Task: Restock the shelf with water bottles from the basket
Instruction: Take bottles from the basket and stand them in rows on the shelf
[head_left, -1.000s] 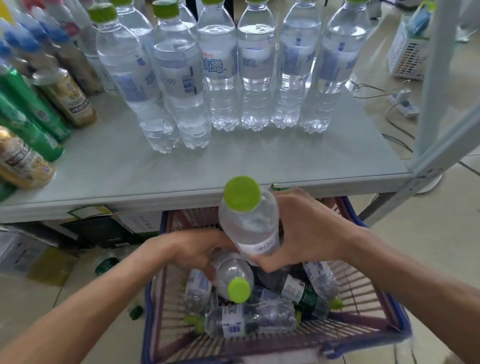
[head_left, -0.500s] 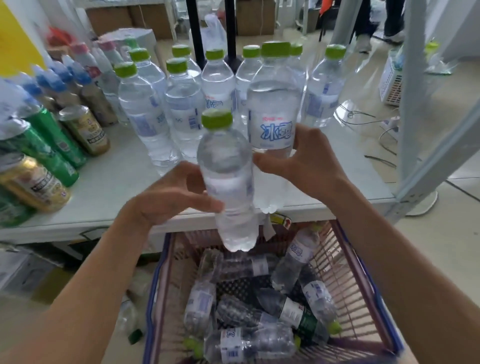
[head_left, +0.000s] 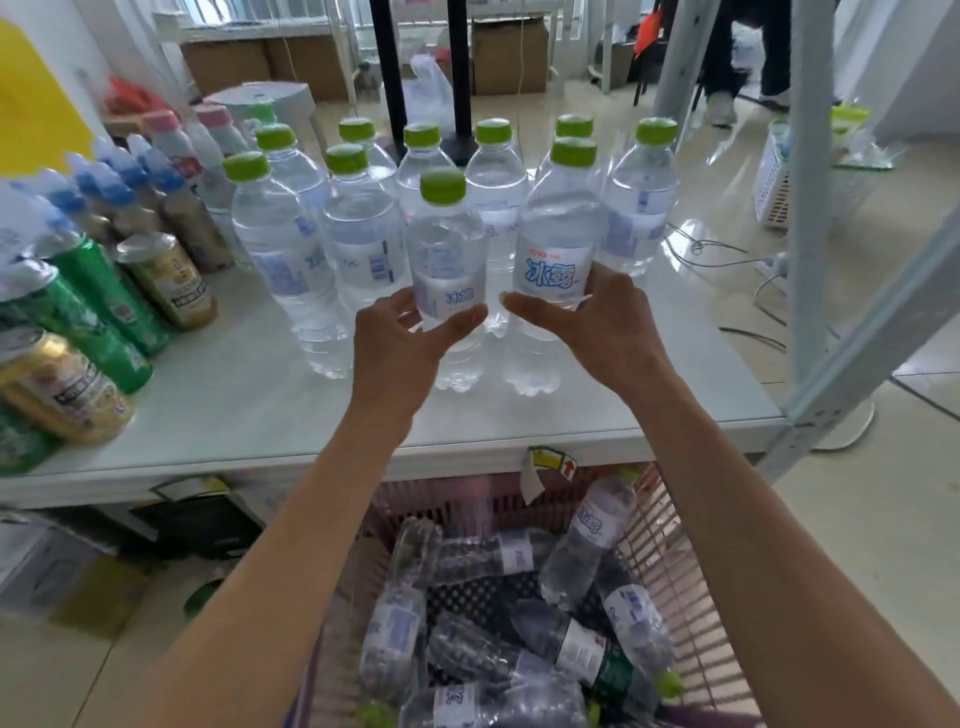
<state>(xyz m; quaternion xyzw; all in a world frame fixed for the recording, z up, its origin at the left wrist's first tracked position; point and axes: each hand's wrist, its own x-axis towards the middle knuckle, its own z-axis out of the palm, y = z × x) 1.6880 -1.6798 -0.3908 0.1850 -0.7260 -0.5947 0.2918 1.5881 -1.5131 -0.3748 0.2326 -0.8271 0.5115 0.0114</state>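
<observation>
Shelf (head_left: 249, 405), near row: we log two upright green-capped water bottles, left hand (head_left: 400, 348) wrapped on the left bottle (head_left: 447, 260), right hand (head_left: 597, 322) wrapped on the right bottle (head_left: 558, 244). Basket (head_left: 675, 571) below, nearer: more bottles lying loose.

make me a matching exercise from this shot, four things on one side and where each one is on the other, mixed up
Things:
1. left hand
2. right hand
3. gold can
4. basket

Places:
A. lying on its side at the left end of the shelf
B. on the floor below the shelf edge, with bottles lying in it
C. around the front bottle with the bigger blue label
D. around the front bottle with the smaller blue label

Pairs: 1-D, 2-C, 3-A, 4-B
</observation>
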